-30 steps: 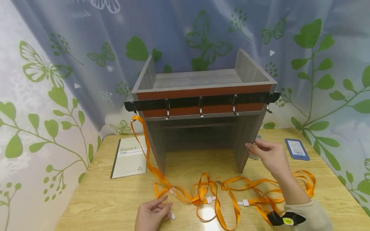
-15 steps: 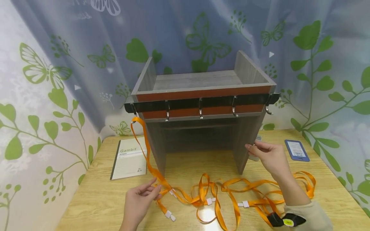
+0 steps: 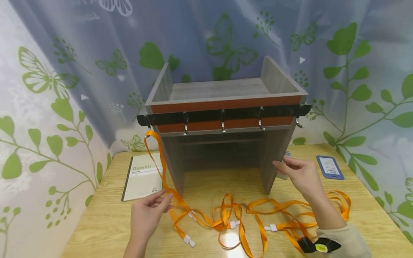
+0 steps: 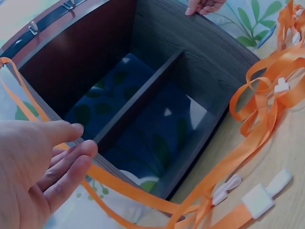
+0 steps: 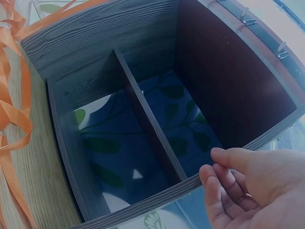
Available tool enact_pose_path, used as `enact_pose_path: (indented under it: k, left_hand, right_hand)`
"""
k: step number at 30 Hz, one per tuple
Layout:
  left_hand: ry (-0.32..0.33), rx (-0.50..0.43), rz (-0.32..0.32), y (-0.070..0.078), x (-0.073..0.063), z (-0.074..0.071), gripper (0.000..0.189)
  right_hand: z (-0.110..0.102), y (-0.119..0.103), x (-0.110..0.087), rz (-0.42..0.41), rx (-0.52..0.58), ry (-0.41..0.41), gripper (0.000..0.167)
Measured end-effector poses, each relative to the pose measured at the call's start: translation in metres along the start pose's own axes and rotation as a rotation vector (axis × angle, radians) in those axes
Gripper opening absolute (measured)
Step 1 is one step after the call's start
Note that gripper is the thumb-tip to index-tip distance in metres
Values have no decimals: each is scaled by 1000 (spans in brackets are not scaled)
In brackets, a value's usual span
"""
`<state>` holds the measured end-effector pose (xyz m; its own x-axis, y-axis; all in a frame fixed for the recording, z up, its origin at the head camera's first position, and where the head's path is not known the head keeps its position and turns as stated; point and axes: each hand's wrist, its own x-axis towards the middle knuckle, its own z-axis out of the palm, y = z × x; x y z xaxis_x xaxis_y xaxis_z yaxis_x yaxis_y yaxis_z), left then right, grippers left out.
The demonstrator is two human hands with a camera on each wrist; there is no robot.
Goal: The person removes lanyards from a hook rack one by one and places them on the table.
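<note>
A grey wooden shelf unit [image 3: 277, 150] stands on the table, with a black hook rail [image 3: 206, 116] across its front. My right hand [image 3: 298, 175] pinches the edge of its right side panel, thumb on the near face. An orange lanyard [image 3: 161, 157] hangs from the leftmost hook and trails down to the tabletop, its white clip [image 3: 188, 240] lying near the front. Beside this strap is my left hand [image 3: 148, 215], fingers loosely bent and holding nothing. In the left wrist view, a gap shows between the left thumb and fingers [image 4: 71, 164].
Several more orange lanyards [image 3: 255, 222] lie tangled before the shelf and to its right. A notebook [image 3: 142, 177] is at the left, partly behind the strap. The blue card holder [image 3: 330, 167] lies at the right. Another card [image 3: 282, 175] is partly hidden by the shelf.
My left hand has moved up and left, away from the hanging lanyard's white clip, which is now uncovered on the table. The right hand stays at the panel.
</note>
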<state>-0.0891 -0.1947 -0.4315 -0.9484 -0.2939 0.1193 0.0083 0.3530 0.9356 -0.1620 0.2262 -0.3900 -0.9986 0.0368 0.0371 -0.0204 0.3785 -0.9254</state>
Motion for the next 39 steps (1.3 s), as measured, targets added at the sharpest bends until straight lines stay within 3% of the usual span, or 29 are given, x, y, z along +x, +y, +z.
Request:
enact_pose_path:
  k: [6,18,30,39]
  left_hand:
    - [72,40,33,1,15,-5,33]
    - [39,18,141,2,39,2,37]
    - [29,9,182,11,39,3,18]
    - [32,-40,209,39,27,-5,13]
  right_hand:
    - [0,-2,-1,-1,5,1,59]
    - [-2,-4,-1,13,-40,-11,57]
    - [0,1,1,-5,-34,7,52]
    - [-1,-2,1,-6,-42,18,52]
